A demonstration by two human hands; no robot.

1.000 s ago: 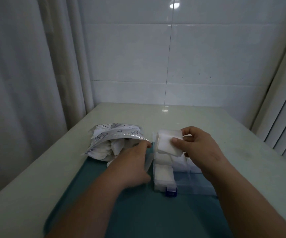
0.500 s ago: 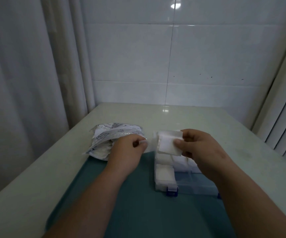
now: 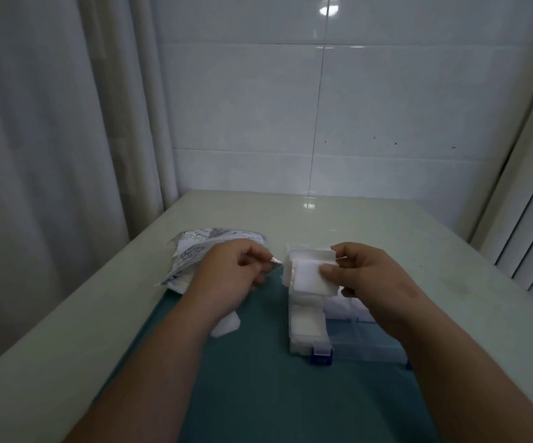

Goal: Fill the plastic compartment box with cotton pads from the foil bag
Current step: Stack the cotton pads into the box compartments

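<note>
Cotton pads [image 3: 309, 278]: small white stack, pinched in my right hand [image 3: 370, 276], thumb on top, held just over the far end of the box's left column.
Compartment box [image 3: 364, 343]: clear plastic, lid open, sitting on the teal mat [image 3: 258, 385], right of centre, blue latch [image 3: 321, 359] toward me.
Left column: near compartment [image 3: 306, 324] packed with white pads. The far one is mostly hidden behind the stack I hold, but white shows at its edge.
Other compartments: look bare, with the mat showing through the plastic. My right forearm covers part of them, so I cannot tell about every cell.
Foil bag [image 3: 194, 251]: lying on its side at the mat's far left corner, mouth toward the box, white pads visible inside.
Left hand [image 3: 236, 276]: fingers curled, pinching the edge of the bag's mouth.
Stray pad [image 3: 226, 326]: 1 white pad on the mat beside my left wrist, outside the box.
Progress: I judge it under half done. About 1 column is filled or being filled, and the rest is yet to do.
Left to do: seat this stack, collect the stray, and draw more pads from the bag.
</note>
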